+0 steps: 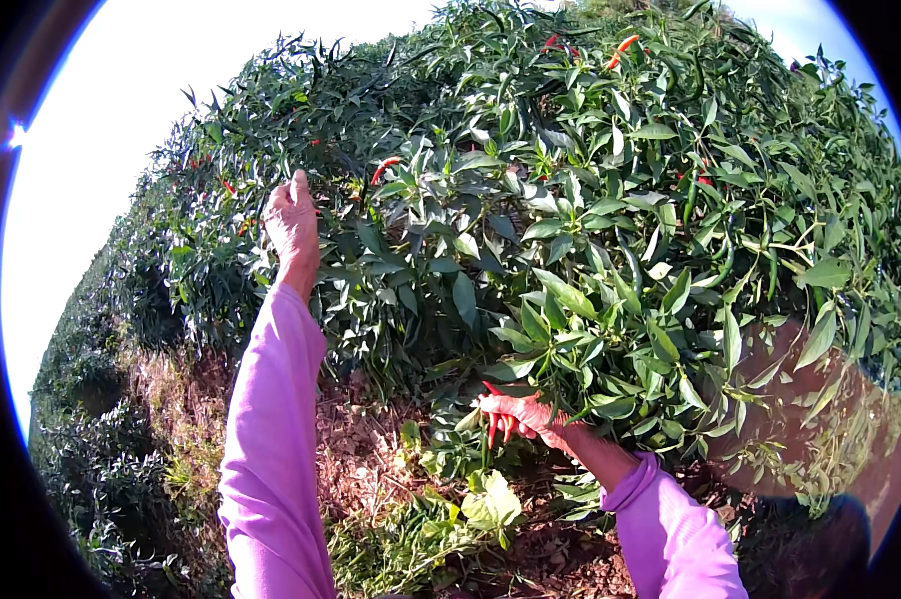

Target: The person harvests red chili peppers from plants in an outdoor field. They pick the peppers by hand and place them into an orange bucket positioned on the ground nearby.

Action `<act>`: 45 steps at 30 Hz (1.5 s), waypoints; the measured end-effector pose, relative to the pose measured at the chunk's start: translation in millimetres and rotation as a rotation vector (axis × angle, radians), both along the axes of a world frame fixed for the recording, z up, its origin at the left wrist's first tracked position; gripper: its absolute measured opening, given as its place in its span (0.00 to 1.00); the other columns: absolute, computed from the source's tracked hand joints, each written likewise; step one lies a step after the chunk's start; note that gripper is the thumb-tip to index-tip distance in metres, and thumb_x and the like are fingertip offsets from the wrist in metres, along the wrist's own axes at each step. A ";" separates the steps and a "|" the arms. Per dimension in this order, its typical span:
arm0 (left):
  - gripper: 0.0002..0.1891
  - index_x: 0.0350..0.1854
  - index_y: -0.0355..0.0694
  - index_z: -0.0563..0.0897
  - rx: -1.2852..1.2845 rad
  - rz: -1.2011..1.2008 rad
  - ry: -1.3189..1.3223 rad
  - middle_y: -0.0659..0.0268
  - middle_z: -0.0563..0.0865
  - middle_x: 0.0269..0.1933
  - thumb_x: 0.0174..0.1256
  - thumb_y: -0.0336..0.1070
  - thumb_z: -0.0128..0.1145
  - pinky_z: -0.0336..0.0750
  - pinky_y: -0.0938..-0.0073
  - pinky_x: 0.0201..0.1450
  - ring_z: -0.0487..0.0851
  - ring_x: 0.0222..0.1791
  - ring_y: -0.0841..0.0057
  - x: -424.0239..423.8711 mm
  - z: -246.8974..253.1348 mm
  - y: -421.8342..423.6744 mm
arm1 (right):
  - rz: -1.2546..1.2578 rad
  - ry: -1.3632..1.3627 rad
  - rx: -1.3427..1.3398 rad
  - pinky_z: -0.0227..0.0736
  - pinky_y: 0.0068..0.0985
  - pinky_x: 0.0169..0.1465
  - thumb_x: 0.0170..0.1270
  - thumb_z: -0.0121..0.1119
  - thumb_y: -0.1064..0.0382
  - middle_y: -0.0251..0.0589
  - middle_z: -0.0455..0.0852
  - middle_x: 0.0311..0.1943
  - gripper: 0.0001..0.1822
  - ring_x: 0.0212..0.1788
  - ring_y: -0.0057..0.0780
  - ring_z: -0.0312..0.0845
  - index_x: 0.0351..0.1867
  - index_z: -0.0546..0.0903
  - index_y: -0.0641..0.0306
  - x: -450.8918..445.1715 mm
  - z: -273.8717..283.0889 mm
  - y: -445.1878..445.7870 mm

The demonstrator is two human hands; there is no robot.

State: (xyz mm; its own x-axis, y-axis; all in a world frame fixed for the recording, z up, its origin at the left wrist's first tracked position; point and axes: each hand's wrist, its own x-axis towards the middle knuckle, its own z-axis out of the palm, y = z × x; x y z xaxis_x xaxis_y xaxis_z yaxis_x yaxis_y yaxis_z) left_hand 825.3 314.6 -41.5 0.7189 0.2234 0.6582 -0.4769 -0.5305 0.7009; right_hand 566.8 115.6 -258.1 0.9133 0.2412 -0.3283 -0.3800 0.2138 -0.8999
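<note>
My left hand (293,219) reaches up against the foliage of the chili pepper plants (420,224); its fingers are partly turned away, so whether it grips anything does not show. Low in the middle, my right hand (519,416) is closed around several red chili peppers (500,428) that poke out below and above its fingers. Leaves hang just over that hand. One red chili (385,169) is on a plant to the right of my left hand. An orange-red chili (624,51) shows near the top, and green chilies (726,258) hang at the right.
Dense rows of pepper plants fill the view and run off to the left (84,419). Reddish-brown soil with dry litter (361,457) lies beneath them. Low weeds and a broad pale green leaf (492,502) are near the bottom. A blurred brown patch covers part of the right side.
</note>
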 end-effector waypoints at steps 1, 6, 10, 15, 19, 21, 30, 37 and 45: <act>0.20 0.36 0.33 0.83 0.032 -0.025 0.009 0.63 0.84 0.27 0.64 0.50 0.57 0.72 0.75 0.34 0.79 0.27 0.78 20.4 2.8 -2.4 | -0.002 -0.024 0.008 0.53 0.09 0.13 0.57 0.62 0.43 0.25 0.78 0.18 0.19 0.12 0.07 0.66 0.28 0.80 0.57 -3.9 14.7 2.8; 0.17 0.44 0.49 0.84 0.513 -0.083 0.043 0.62 0.86 0.41 0.51 0.45 0.61 0.76 0.66 0.45 0.85 0.41 0.64 29.2 7.8 -53.5 | -0.107 -0.006 -0.058 0.52 0.10 0.12 0.58 0.61 0.42 0.27 0.78 0.17 0.20 0.11 0.09 0.65 0.27 0.80 0.57 -15.4 17.8 -2.9; 0.18 0.51 0.46 0.79 0.810 -0.052 -0.032 0.58 0.85 0.41 0.56 0.37 0.57 0.76 0.61 0.43 0.83 0.43 0.59 39.3 3.0 -71.4 | -0.108 -0.006 -0.051 0.52 0.10 0.12 0.58 0.61 0.42 0.27 0.78 0.17 0.20 0.11 0.09 0.65 0.27 0.80 0.57 -20.3 17.1 -2.6; 0.11 0.35 0.44 0.82 0.864 -0.127 -0.042 0.57 0.85 0.34 0.50 0.41 0.62 0.75 0.59 0.38 0.83 0.38 0.56 51.3 -7.7 -80.2 | -0.107 -0.005 -0.055 0.52 0.11 0.12 0.58 0.61 0.42 0.27 0.78 0.16 0.20 0.11 0.09 0.64 0.27 0.80 0.57 -19.5 11.3 -0.4; 0.10 0.27 0.43 0.82 0.832 -0.129 -0.351 0.56 0.84 0.29 0.53 0.44 0.57 0.75 0.57 0.36 0.83 0.34 0.54 38.8 -18.5 -66.8 | -0.094 -0.014 -0.063 0.52 0.11 0.12 0.58 0.61 0.41 0.27 0.78 0.16 0.20 0.11 0.09 0.64 0.27 0.80 0.57 -16.4 13.1 1.1; 0.11 0.27 0.42 0.82 0.978 -0.076 -0.259 0.55 0.83 0.26 0.56 0.43 0.56 0.74 0.56 0.33 0.82 0.31 0.54 32.6 -11.6 -43.4 | -0.048 -0.040 -0.027 0.52 0.11 0.12 0.58 0.61 0.41 0.27 0.78 0.16 0.20 0.11 0.09 0.64 0.27 0.80 0.57 -8.1 8.6 9.1; 0.07 0.17 0.41 0.79 1.411 -0.278 -0.355 0.55 0.81 0.20 0.49 0.36 0.57 0.74 0.61 0.27 0.82 0.24 0.59 -26.0 0.6 -33.7 | -0.034 -0.048 -0.045 0.51 0.11 0.12 0.58 0.60 0.41 0.27 0.77 0.16 0.20 0.11 0.09 0.63 0.28 0.80 0.56 -16.5 3.3 7.1; 0.09 0.11 0.45 0.77 1.671 -0.511 -0.450 0.57 0.77 0.15 0.47 0.36 0.55 0.68 0.62 0.20 0.78 0.18 0.59 -71.5 13.1 -27.5 | 0.026 -0.068 -0.079 0.49 0.13 0.11 0.59 0.59 0.41 0.27 0.76 0.15 0.19 0.09 0.09 0.60 0.28 0.80 0.55 -29.2 8.1 7.6; 0.10 0.12 0.40 0.76 1.697 -0.577 -0.390 0.54 0.77 0.16 0.48 0.36 0.53 0.66 0.59 0.23 0.77 0.19 0.56 -125.1 9.3 -39.6 | 0.070 -0.041 0.014 0.47 0.15 0.12 0.54 0.60 0.46 0.25 0.75 0.11 0.15 0.09 0.11 0.59 0.21 0.79 0.53 -43.2 24.0 11.8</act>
State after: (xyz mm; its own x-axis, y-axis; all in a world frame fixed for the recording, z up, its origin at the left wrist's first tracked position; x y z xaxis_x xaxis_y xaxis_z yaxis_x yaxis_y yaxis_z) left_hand 700.2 275.0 -32.2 0.2244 -0.9744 0.0131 -0.8208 -0.1962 -0.5364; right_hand 523.6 127.4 -234.1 0.9066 0.3092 -0.2871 -0.3572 0.2004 -0.9123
